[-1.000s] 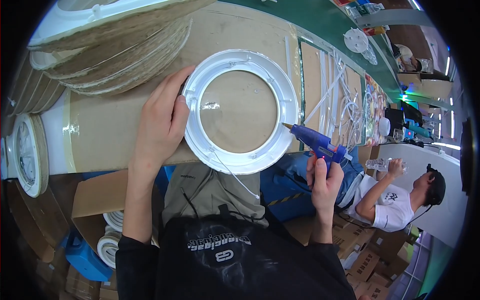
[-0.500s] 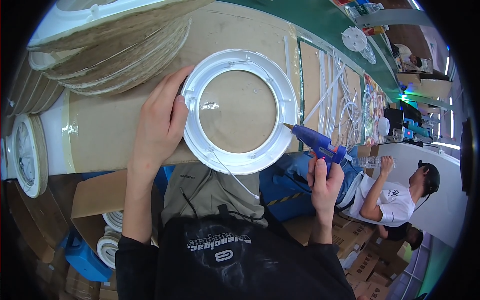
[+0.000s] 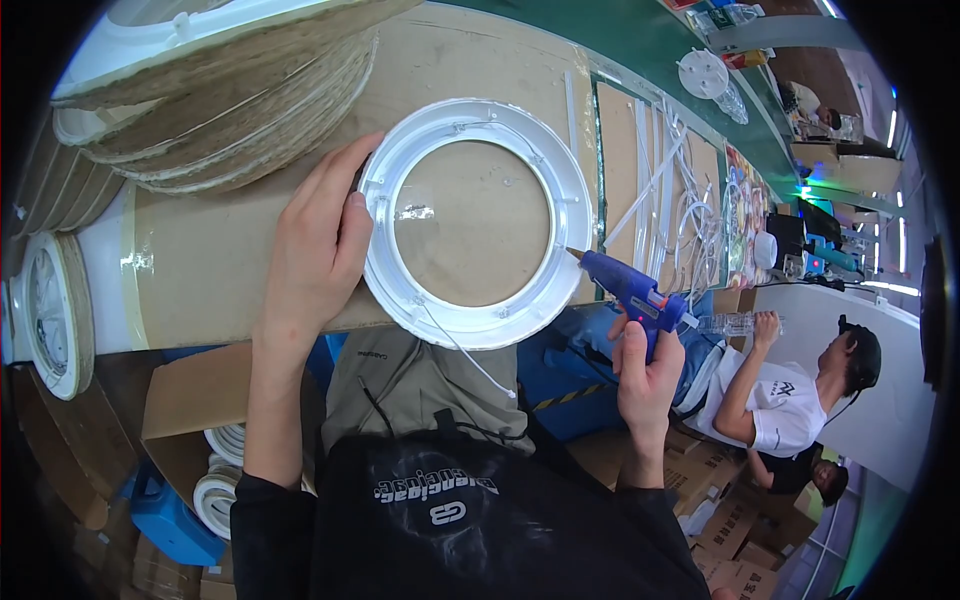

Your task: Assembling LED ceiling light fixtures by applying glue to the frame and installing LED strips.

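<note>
A round white ring housing lies on the cardboard-covered table, overhanging its near edge. My left hand grips the ring's left rim, thumb on top and fingers along the outer side. In my right hand is a blue glue gun, fingers wrapped round its handle. Its nozzle tip points at the ring's right inner channel, at or very close to the surface; contact cannot be made out. A thin white wire runs from the channel over the near rim and hangs down, while another lies along the far channel.
Stacked round housings stand at the left, with a single one near the edge. White strips and tangled wires lie to the right. Below are an open carton and blue jug. A co-worker holds a clear bottle at right.
The ring, both hands and the glue gun keep nearly the same places, apart from a slight leftward shift of the whole view. Behind the co-worker, another person's head has turned up.
</note>
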{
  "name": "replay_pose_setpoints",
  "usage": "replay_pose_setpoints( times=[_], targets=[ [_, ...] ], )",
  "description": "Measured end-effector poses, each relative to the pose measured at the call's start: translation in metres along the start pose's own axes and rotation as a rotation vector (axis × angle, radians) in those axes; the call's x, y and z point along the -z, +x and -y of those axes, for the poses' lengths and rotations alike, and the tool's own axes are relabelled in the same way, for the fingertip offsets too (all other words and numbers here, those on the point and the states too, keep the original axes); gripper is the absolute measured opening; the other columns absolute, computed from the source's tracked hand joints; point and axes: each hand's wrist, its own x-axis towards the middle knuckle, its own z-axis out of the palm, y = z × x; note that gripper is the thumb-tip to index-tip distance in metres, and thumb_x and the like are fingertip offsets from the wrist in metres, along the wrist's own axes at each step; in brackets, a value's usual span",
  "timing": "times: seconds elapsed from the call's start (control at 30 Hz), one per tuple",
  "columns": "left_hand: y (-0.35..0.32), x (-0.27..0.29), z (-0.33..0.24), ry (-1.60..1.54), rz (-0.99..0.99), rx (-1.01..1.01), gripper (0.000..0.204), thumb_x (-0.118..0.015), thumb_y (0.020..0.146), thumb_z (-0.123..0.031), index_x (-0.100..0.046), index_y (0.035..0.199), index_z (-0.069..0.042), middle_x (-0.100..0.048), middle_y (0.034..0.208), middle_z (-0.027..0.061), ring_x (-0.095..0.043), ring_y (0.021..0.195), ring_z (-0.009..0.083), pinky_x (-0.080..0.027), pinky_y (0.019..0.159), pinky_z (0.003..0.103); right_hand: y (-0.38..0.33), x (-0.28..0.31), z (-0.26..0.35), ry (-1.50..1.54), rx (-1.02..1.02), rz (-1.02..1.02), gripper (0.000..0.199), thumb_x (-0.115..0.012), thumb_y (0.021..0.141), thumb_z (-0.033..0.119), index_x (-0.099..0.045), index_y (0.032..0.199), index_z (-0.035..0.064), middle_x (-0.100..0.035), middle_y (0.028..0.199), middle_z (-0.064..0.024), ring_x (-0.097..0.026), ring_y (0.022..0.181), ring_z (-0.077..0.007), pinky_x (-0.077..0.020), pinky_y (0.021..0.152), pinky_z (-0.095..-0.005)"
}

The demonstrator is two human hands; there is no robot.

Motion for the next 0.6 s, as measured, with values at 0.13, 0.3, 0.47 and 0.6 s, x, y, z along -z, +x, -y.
replay_pose_setpoints(
  times=[0.13,0.3,0.47,0.6],
  targets=[
    [0.001,0.001,-0.002,-0.017,0.011,0.017,0.042,-0.044,0.091,-0.001,-0.054,0.132,0.000,-0.061,0.123,0.0223,-0.062,0.110,0.0376,-0.048,0.095,0.041,0.005,-0.002,0.009,0.069,0.011,-0.024,0.026,-0.047,0.105,0.019,-0.059,0.112,-0.0030,-0.066,0.085,-0.0057,-0.050,0.056,-0.0046,-0.0363,0.048,-0.0204],
    [-0.001,0.001,0.000,-0.001,0.002,0.007,0.043,-0.045,0.090,0.000,-0.054,0.132,0.001,-0.061,0.123,0.0223,-0.062,0.110,0.0378,-0.048,0.096,0.041,0.034,-0.006,0.012,0.077,0.101,-0.023,0.026,-0.046,0.105,0.019,-0.059,0.109,-0.0031,-0.065,0.087,-0.0070,-0.049,0.055,-0.0046,-0.0359,0.048,-0.0199],
    [-0.001,0.001,-0.001,0.003,0.006,-0.004,0.043,-0.045,0.090,0.001,-0.053,0.132,0.001,-0.061,0.124,0.0226,-0.061,0.110,0.0380,-0.048,0.096,0.041,0.069,-0.009,0.010,0.088,0.115,0.028,0.023,-0.047,0.104,0.017,-0.059,0.107,-0.0035,-0.064,0.085,-0.0060,-0.045,0.054,-0.0036,-0.0339,0.047,-0.0197],
    [0.000,0.001,-0.001,-0.011,0.012,0.020,0.043,-0.045,0.090,0.001,-0.053,0.132,0.001,-0.060,0.124,0.0228,-0.061,0.111,0.0381,-0.047,0.096,0.041,0.079,-0.013,0.004,0.038,0.120,0.065,0.021,-0.047,0.104,0.014,-0.059,0.109,-0.0026,-0.063,0.081,-0.0041,-0.044,0.052,-0.0025,-0.0330,0.046,-0.0198]
  ],
)
